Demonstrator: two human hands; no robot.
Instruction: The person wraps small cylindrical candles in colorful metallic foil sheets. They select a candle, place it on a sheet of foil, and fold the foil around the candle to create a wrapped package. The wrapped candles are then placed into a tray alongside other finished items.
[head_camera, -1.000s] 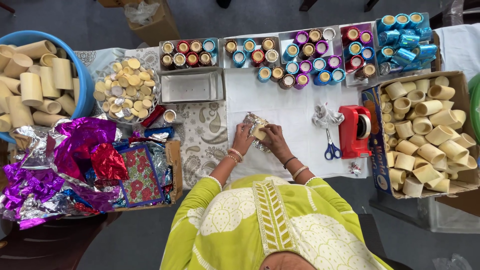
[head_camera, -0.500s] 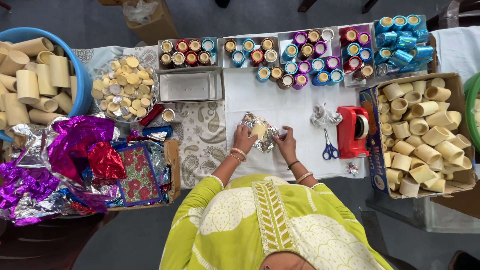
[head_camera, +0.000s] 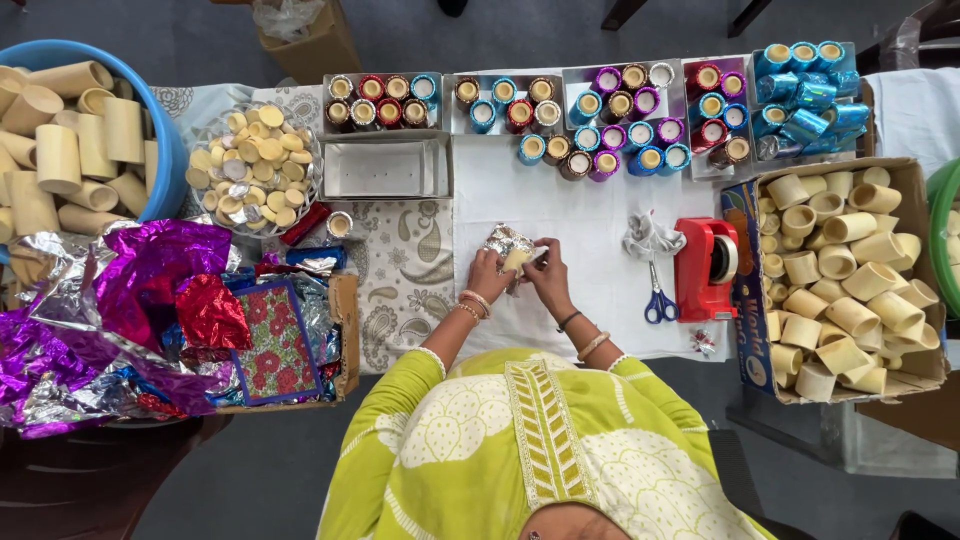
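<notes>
A white-clothed worktop (head_camera: 590, 215) carries trays of foil-wrapped cups (head_camera: 600, 105) along its far edge. Both hands meet at its middle: the left hand (head_camera: 489, 275) and right hand (head_camera: 550, 277) each keep a pinching grip on one cream cup (head_camera: 515, 259) half wrapped in silver foil (head_camera: 503, 240). Scissors (head_camera: 657, 298) and a red tape dispenser (head_camera: 706, 268) lie just right; a box of bare cups (head_camera: 840, 285) stands beyond.
</notes>
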